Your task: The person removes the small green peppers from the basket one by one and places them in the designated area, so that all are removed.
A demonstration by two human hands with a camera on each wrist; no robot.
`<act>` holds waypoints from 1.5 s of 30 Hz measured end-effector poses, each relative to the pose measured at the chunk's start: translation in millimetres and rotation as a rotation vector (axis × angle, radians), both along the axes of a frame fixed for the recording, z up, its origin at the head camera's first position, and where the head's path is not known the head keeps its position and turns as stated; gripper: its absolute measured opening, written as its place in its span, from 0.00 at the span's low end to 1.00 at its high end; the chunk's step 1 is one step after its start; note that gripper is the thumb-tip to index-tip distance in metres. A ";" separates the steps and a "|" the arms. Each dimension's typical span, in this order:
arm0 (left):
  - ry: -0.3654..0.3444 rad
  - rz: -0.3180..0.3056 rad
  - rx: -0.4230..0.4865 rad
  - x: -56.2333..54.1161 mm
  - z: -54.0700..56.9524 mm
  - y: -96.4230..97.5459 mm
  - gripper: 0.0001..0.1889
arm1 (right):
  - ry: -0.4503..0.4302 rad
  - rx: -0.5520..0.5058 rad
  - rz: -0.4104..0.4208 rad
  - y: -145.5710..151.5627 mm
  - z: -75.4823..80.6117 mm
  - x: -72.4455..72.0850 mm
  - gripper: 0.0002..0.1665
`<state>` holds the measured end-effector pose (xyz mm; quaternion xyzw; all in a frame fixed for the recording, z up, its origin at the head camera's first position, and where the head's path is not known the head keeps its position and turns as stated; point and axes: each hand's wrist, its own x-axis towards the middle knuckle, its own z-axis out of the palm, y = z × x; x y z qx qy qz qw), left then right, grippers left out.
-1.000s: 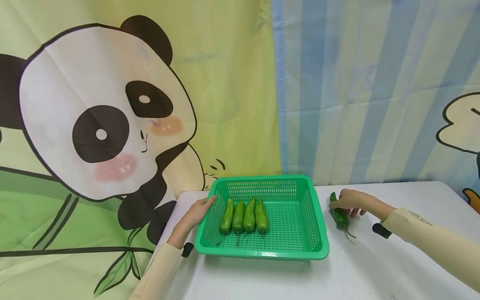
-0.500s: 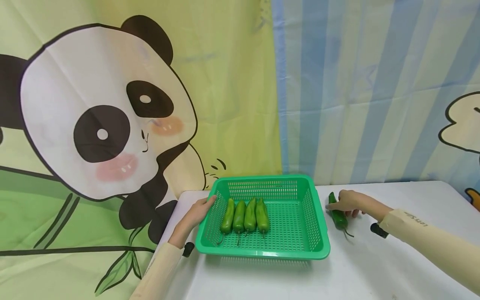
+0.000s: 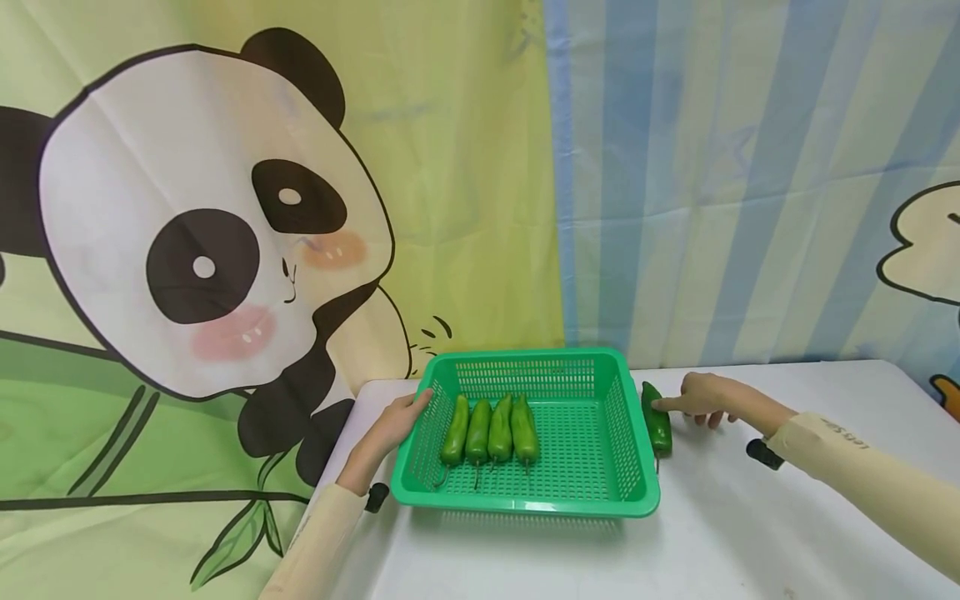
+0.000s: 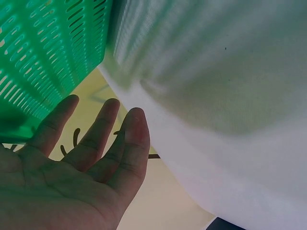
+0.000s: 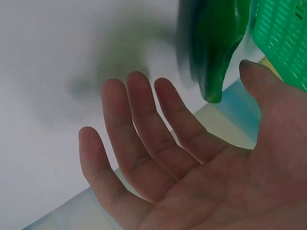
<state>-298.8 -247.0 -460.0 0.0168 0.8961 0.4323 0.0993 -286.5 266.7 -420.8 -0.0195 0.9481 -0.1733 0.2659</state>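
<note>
"Where's the lone green pepper (image 3: 657, 433)?"
"On the worktop (image 3: 787, 533), just beside the basket (image 3: 525, 506)."
"And the right grip (image 3: 707, 397)?"
"Close by it, fingers spread apart, nothing held."
"Left grip (image 3: 393, 425)?"
"At the basket's opposite side, fingers outstretched."

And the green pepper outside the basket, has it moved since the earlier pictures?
Yes: in the head view, the green pepper has shifted left, closer to the right side of the unmoved green basket.

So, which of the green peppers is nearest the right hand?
The lone pepper on the white table, just outside the green basket by the right hand; the other four peppers lie side by side inside the basket.
</note>
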 end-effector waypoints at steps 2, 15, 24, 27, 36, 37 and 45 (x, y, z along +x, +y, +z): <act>0.002 0.000 -0.007 -0.2 -0.1 0.2 0.34 | 0.003 -0.011 0.008 1.7 2.1 -0.3 0.37; 0.010 -0.007 0.013 -0.8 -2.0 0.0 0.33 | 0.053 -0.189 0.026 3.5 43.9 -4.9 0.40; 0.000 0.006 0.013 -0.8 -3.1 -0.6 0.33 | -0.020 -0.464 0.014 -3.7 59.4 -8.2 0.48; 0.000 0.006 0.014 -0.7 -2.9 -0.2 0.33 | -0.062 -0.567 0.001 -9.2 62.7 -9.6 0.48; 0.018 -0.010 0.032 0.2 -2.8 -0.5 0.32 | -0.194 -0.824 -0.069 -43.3 72.8 -4.0 0.42; 0.019 -0.010 0.032 0.0 -2.9 -0.5 0.32 | -0.203 -0.839 -0.075 -48.8 72.1 -3.1 0.42; 0.004 -0.009 0.040 -0.3 -1.5 -0.9 0.33 | -0.212 -0.792 -0.081 -95.6 55.5 1.0 0.42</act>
